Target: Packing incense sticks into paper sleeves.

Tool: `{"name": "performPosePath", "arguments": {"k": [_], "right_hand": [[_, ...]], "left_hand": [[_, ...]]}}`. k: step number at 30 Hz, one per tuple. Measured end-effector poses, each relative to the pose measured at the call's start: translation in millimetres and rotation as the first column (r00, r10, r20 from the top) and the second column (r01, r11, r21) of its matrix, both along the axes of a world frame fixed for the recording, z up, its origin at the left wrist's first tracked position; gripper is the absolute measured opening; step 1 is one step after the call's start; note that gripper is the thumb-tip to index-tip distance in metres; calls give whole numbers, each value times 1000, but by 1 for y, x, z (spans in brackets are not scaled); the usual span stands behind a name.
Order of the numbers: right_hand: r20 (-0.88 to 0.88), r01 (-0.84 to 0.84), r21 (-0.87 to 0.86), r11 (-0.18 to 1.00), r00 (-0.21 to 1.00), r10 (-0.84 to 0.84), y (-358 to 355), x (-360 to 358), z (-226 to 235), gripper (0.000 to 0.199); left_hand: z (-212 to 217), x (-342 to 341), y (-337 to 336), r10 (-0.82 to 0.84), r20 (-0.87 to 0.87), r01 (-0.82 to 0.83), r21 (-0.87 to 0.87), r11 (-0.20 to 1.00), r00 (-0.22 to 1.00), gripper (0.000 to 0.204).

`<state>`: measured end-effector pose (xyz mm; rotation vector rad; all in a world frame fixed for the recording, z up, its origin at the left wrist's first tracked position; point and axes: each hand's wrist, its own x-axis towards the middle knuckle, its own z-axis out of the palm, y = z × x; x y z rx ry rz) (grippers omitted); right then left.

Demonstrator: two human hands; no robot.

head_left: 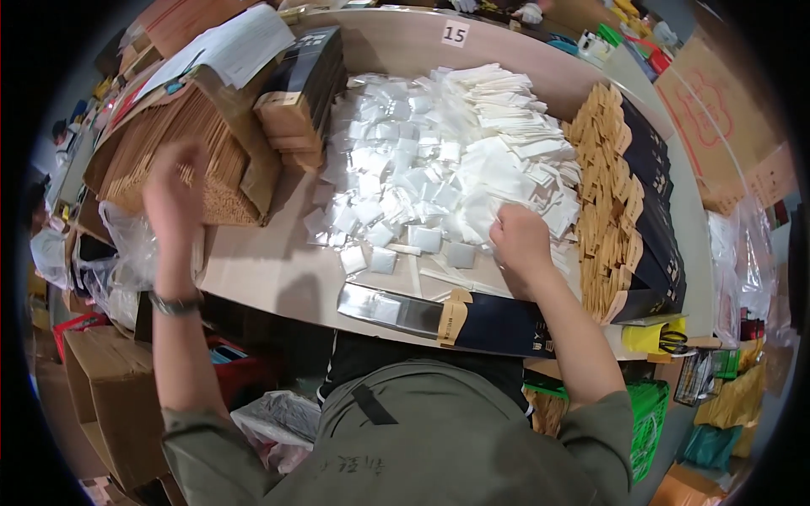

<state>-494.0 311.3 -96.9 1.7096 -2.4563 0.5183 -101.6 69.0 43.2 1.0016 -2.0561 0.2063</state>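
My left hand [175, 185] is raised, blurred, in front of a cardboard box [261, 173] packed with thin brown pieces [160, 169] on edge. Its fingers are too smeared to read. Over the near right edge of a heap of white paper packets [506, 110], my right hand [521, 240] is closed; whatever it may hold is hidden. Left of it spreads a pile of small silver-white square packets [380, 169] in clear wrap. Along the table's front edge lies a long flat pack, with a clear end [388, 309], a tan paper band [456, 317] and a dark blue end [498, 323].
Rows of dark blue packs with tan ends [650, 211] line the right side. More dark packs [304, 76] stand behind the box at left. A yellow holder with scissors [654, 337] hangs at the front right corner. Below left are a cardboard carton [110, 396] and a lined bin [274, 422].
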Motion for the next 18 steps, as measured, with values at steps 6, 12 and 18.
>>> {"name": "performPosePath", "arguments": {"k": [6, 12, 18], "right_hand": [[621, -258, 167, 952, 777, 102, 10, 111, 31, 17], [340, -477, 135, 869, 846, 412, 28, 145, 7, 11], [380, -440, 73, 895, 842, 383, 32, 151, -9, 14]], "left_hand": [[11, 32, -95, 90, 507, -274, 301, 913, 857, 17], [1, 26, -103, 147, 505, -273, 185, 944, 850, 19], [-15, 43, -55, 171, 13, -172, 145, 974, 985, 17]]}}
